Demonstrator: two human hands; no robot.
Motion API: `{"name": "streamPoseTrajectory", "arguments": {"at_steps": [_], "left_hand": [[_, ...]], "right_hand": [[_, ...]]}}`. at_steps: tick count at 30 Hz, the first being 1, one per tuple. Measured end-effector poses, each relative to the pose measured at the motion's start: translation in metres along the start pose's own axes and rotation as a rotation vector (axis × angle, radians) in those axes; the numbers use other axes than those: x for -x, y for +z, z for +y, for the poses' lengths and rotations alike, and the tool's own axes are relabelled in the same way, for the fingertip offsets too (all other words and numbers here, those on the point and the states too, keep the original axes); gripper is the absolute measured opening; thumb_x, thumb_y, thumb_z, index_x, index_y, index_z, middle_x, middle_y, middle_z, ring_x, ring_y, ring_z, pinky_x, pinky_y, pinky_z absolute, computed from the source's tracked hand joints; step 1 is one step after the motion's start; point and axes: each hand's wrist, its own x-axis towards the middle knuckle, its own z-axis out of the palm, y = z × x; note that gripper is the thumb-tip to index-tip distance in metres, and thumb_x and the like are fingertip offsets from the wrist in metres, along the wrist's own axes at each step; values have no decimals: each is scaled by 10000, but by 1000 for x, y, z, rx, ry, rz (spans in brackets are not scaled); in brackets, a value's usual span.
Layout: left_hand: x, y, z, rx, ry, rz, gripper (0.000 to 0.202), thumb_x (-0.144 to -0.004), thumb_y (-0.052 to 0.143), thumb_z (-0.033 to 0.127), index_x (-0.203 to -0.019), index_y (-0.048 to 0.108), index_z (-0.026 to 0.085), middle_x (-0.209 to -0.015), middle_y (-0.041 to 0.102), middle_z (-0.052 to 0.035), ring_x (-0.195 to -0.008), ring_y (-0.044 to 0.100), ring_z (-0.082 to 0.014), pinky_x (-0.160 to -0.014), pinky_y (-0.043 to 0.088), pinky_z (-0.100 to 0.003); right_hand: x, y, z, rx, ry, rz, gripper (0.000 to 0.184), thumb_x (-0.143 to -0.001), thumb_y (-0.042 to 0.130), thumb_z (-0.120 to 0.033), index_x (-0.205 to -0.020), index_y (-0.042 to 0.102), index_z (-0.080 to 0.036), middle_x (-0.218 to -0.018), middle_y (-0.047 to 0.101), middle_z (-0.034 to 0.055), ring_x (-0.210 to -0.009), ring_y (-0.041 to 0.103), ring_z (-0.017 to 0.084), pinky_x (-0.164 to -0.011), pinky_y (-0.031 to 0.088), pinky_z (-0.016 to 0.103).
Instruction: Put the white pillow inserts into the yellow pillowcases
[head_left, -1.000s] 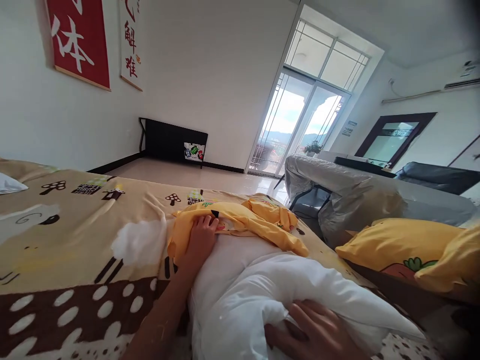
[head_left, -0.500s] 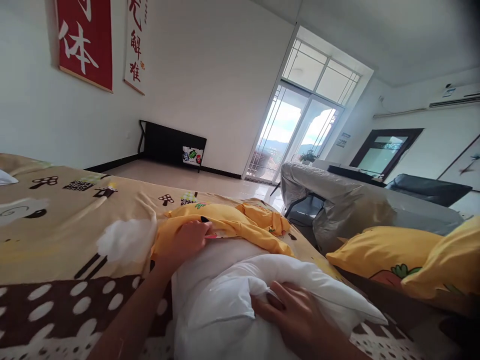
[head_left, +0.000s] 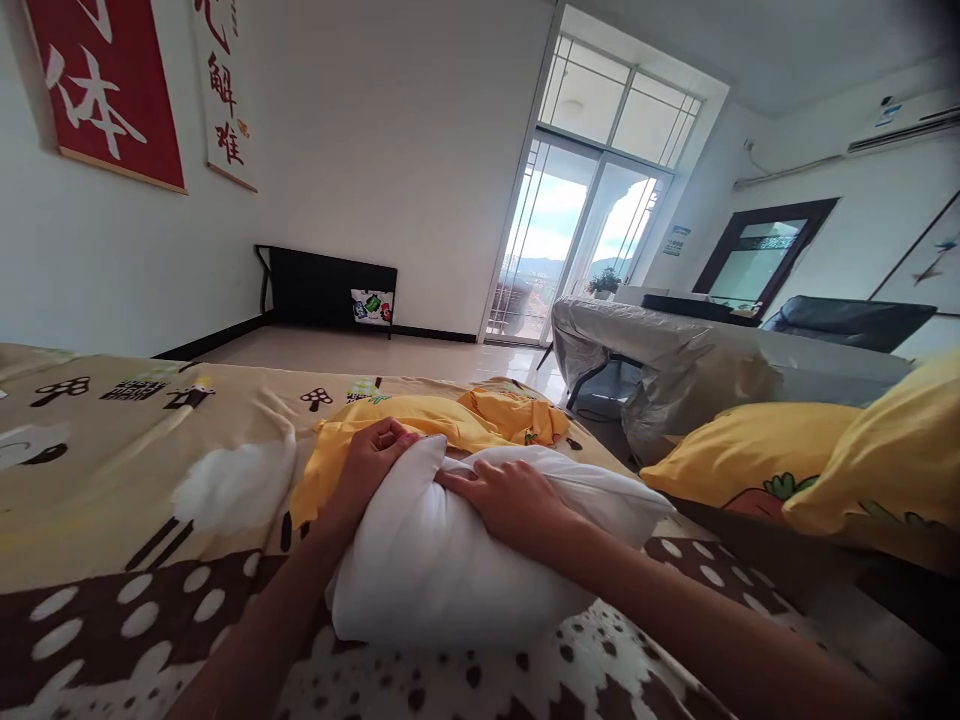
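A white pillow (head_left: 427,560) lies bunched on the patterned bed sheet (head_left: 135,480) in front of me. Its far end meets a crumpled yellow pillowcase (head_left: 442,420). My left hand (head_left: 371,460) is closed around the edge of the yellow pillowcase at the pillow's far left corner. My right hand (head_left: 510,495) presses on top of the white pillow with its fingers curled into the fabric, near the pillowcase opening.
Two yellow pillows with a carrot print (head_left: 757,455) lie at the right. Beyond the bed stand a grey covered sofa (head_left: 697,360), a dark armchair (head_left: 847,320), a black folded table (head_left: 330,290) against the wall and a glass balcony door (head_left: 570,240).
My right hand has moved forward along the white pillow, from its near end to near the pillowcase. The pillow is bunched up shorter. My left hand has stayed on the pillowcase edge.
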Motion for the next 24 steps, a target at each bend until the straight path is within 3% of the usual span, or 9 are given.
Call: {"name": "streamPoseTrajectory", "arguments": {"at_steps": [5, 9, 13, 17, 21, 24], "left_hand": [[7, -9, 10, -278, 194, 105, 271, -688, 633, 388, -616, 479, 177, -565, 503, 45, -558, 446, -90, -523, 339, -199], [21, -4, 13, -645, 312, 94, 254, -791, 550, 368, -628, 466, 193, -557, 481, 44, -555, 441, -104, -547, 343, -218], [31, 7, 9, -968, 399, 58, 160, -853, 473, 297, -751, 562, 210, -722, 625, -9, -675, 557, -158, -650, 402, -254], [34, 13, 8, -1133, 439, 37, 188, -839, 425, 210, -917, 594, 186, -904, 628, -79, -874, 582, -224, -785, 449, -326], [35, 14, 16, -1185, 347, -8, 295, -750, 484, 183, -1034, 564, 170, -1025, 602, -92, -1021, 539, -252, -912, 434, -377], [38, 17, 21, -1321, 280, -79, 303, -782, 486, 216, -1074, 560, 178, -1078, 596, -97, -1067, 522, -265, -910, 427, -370]], "right_hand": [[-48, -5, -17, -39, -97, -109, 338, -923, 369, -213, -1067, 671, -263, -874, 705, 86, -790, 673, 233, -645, 487, 333], [-64, 4, -14, -78, -75, -55, 333, -919, 365, -188, -1019, 683, -196, -920, 712, 101, -821, 674, 217, -686, 491, 318], [-57, 15, 3, -68, -6, 20, 322, -908, 380, -168, -1054, 665, -206, -950, 705, 100, -845, 664, 220, -699, 477, 316], [-37, 21, 20, -78, 108, 39, 348, -949, 331, -230, -1175, 592, -272, -1048, 668, 90, -889, 646, 217, -725, 468, 334], [-22, 22, 30, -99, 197, 31, 331, -951, 321, -233, -1141, 591, -245, -1036, 648, 94, -892, 634, 210, -741, 453, 329], [-16, 21, 29, -119, 219, 59, 327, -945, 317, -219, -1136, 582, -244, -1017, 649, 83, -867, 634, 211, -721, 447, 330]]}}
